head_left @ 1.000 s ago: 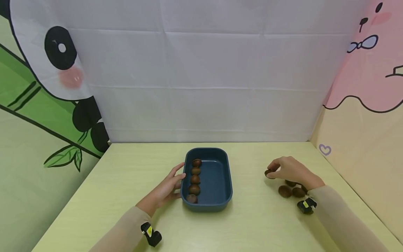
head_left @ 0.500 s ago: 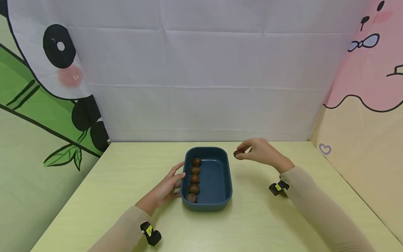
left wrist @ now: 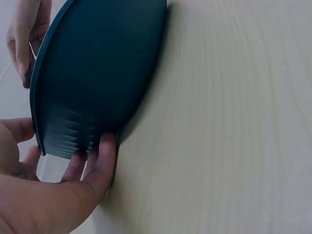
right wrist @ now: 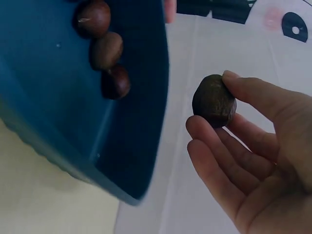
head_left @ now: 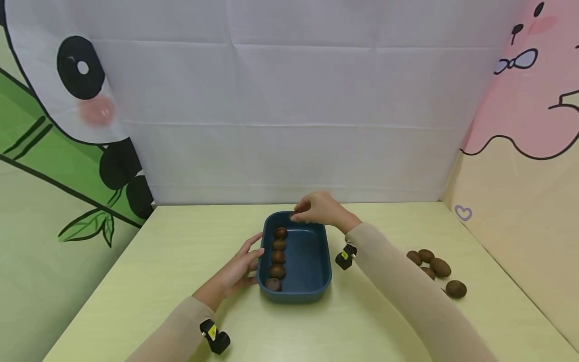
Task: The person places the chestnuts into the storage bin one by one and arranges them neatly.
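Note:
A blue rectangular box (head_left: pixel 309 266) stands on the table, with a column of several brown chestnuts (head_left: pixel 278 256) along its inner left side. My left hand (head_left: pixel 237 269) rests against the box's left outer wall; in the left wrist view, its fingertips (left wrist: pixel 105 146) touch that wall from outside. Over the box's far end is my right hand (head_left: pixel 321 208), pinching one dark chestnut (right wrist: pixel 213 101) between thumb and fingers. That chestnut is held clear of the box wall in the right wrist view, and mostly hidden by the fingers in the head view.
Several loose chestnuts (head_left: pixel 440 267) lie on the table (head_left: pixel 375 311) at the right, partly covered by the right sleeve (head_left: pixel 407 286). A white cloth backdrop (head_left: pixel 289 125) rises behind the table's far edge, with printed cloth at both sides.
My right hand has carried the chestnut leftward from the pile at the right to above the far end of the box. The left hand stays on the box.

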A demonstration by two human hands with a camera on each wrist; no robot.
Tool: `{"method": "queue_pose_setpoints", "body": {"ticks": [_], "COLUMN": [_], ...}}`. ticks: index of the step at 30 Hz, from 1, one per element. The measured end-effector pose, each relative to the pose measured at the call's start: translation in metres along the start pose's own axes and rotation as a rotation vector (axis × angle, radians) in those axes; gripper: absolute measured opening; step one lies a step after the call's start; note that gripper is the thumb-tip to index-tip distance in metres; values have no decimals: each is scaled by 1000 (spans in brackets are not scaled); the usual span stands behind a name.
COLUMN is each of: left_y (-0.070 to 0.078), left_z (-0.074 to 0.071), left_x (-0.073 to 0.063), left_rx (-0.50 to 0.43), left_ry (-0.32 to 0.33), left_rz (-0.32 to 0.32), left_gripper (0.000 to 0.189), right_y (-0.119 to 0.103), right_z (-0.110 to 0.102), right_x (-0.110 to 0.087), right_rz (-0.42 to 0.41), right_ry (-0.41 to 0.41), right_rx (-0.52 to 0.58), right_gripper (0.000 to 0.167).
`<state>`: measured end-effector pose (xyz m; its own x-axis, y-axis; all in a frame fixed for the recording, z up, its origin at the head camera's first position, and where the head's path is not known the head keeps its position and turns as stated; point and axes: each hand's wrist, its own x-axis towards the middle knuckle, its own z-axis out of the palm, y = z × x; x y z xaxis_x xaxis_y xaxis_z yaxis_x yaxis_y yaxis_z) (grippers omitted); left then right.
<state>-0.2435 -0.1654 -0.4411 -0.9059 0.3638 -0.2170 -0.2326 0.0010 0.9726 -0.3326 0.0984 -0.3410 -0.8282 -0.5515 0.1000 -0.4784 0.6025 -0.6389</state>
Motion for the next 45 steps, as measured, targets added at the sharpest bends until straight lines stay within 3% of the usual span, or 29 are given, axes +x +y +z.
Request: {"method": "queue_pose_setpoints", "body": {"ticks": [8,13,18,33,39,45], "left_y": [0,1,1,-1,-1,0], "left_z": [-1,-2,-2,-2,-2,0], "left_x": [-1,-2,-1,1,0,0], "left_rx": [-5,7,6,10,19,21], "left_ry": [0,-15,-21,-25,-18,1], "left_rz": [-2,2,1,4,7,4], "left_gripper": [60,60,61,60,60,61], "right_y": [12,22,22,27,23,13], "right_z": [34,50,56,69,62,45], "right_x": [24,31,30,33,33,30], "right_rz": [148,239,307,303,318,252], "right_ry": [7,27,43,74,47,0], "right_rx": [60,-9,-82,-175,-158,-186], "right_gripper": [27,18,20,19,25,30]}}
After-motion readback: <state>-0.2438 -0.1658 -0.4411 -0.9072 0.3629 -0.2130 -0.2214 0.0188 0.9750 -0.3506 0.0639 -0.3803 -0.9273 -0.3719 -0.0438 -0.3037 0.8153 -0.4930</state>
